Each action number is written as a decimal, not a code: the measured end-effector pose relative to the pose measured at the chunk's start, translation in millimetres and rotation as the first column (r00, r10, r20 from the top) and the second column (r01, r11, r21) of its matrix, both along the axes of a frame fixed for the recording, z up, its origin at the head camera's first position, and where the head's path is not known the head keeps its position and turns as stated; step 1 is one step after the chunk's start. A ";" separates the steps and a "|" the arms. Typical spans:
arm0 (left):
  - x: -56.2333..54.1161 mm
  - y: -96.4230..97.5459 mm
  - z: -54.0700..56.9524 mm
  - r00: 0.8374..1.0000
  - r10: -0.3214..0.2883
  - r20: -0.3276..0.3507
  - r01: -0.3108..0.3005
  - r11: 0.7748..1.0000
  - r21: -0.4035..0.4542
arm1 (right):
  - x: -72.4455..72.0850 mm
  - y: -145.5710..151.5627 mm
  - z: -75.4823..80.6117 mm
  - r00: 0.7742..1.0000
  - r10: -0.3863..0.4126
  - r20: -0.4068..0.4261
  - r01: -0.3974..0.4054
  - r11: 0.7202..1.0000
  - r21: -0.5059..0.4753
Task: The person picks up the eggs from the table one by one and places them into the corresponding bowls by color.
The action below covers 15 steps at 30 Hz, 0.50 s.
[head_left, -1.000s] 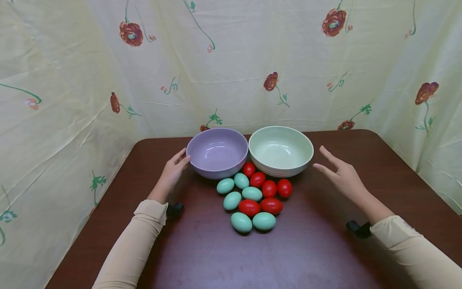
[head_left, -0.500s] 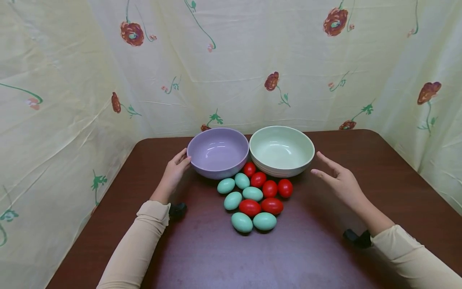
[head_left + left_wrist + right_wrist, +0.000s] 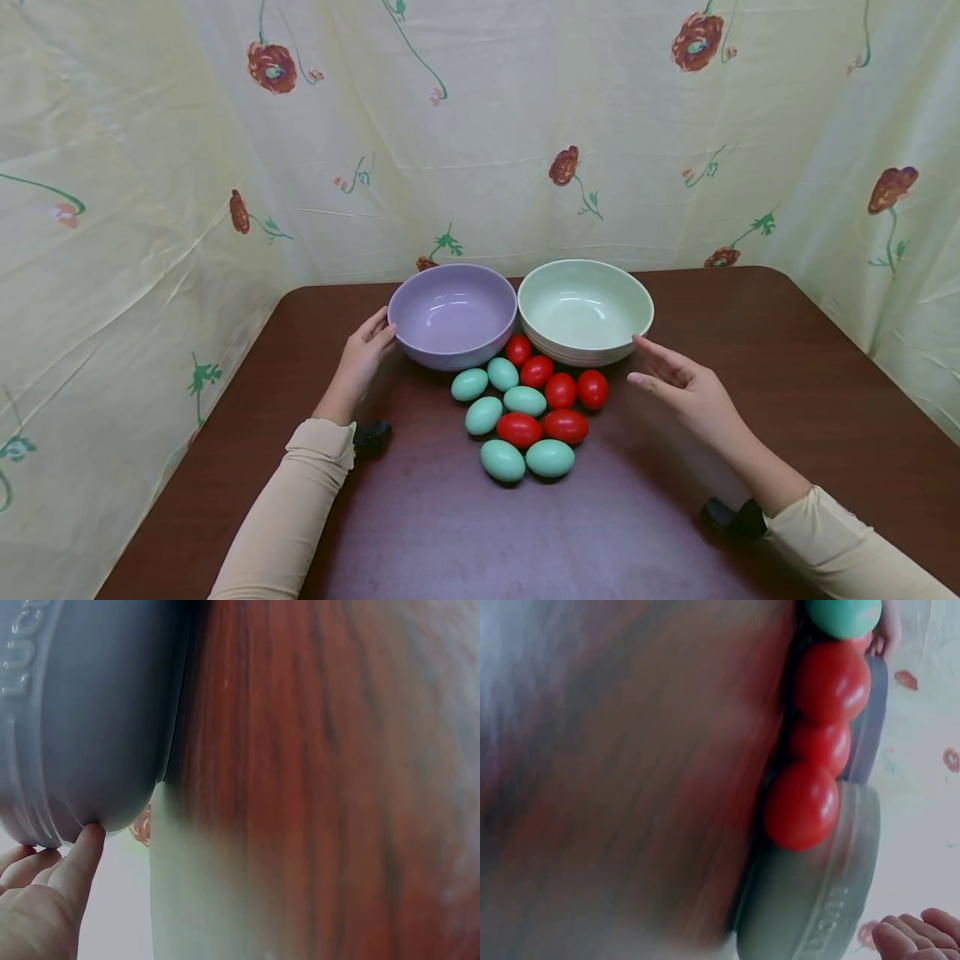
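The purple bowl (image 3: 452, 321) stands on the table, with my left hand (image 3: 358, 362) at its left side. In the left wrist view the thumb and fingertips of this hand (image 3: 45, 896) touch the bowl's outer wall (image 3: 105, 712). My right hand (image 3: 693, 392) is beside the pale green bowl (image 3: 585, 308), fingers extended and holding nothing. Its fingertips overlap that bowl's lower right side in the head view. In front of the two bowls lie several red eggs (image 3: 565, 427) and several teal eggs (image 3: 551, 458), loosely grouped.
The bowls stand side by side near the back edge of the dark brown table (image 3: 450, 542). A flowered cloth (image 3: 480, 142) hangs behind and around the table. A black strap piece (image 3: 735, 518) shows at the right wrist.
My right hand has moved left and slightly toward me, and its fingertips have come to the green bowl's lower side. The left hand stays at the purple bowl; bowls and eggs have not moved.
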<state>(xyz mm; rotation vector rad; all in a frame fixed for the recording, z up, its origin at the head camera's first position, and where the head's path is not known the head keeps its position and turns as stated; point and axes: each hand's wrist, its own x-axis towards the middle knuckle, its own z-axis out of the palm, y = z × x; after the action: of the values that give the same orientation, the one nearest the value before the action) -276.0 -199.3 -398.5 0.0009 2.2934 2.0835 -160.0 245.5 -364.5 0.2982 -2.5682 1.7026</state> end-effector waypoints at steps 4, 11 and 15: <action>0.0 0.6 -0.1 1.000 0.004 0.000 -0.004 1.000 -0.001 | 4.5 -6.7 -0.8 1.000 0.019 -0.001 -0.019 0.999 -0.025; -1.1 0.6 -1.0 1.000 0.008 -0.013 -0.008 1.000 0.016 | 12.2 -17.3 -1.7 0.997 0.068 0.026 -0.066 0.995 -0.071; -0.7 0.6 -1.9 1.000 0.015 -0.010 -0.015 1.000 0.024 | 14.5 -22.1 -4.5 0.995 0.089 0.041 -0.084 0.991 -0.102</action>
<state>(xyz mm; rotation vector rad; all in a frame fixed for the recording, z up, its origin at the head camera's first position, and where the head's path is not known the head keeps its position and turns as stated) -276.7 -198.6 -400.4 -0.0055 2.2807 2.1233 -145.5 223.4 -369.0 0.3754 -2.5253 1.8824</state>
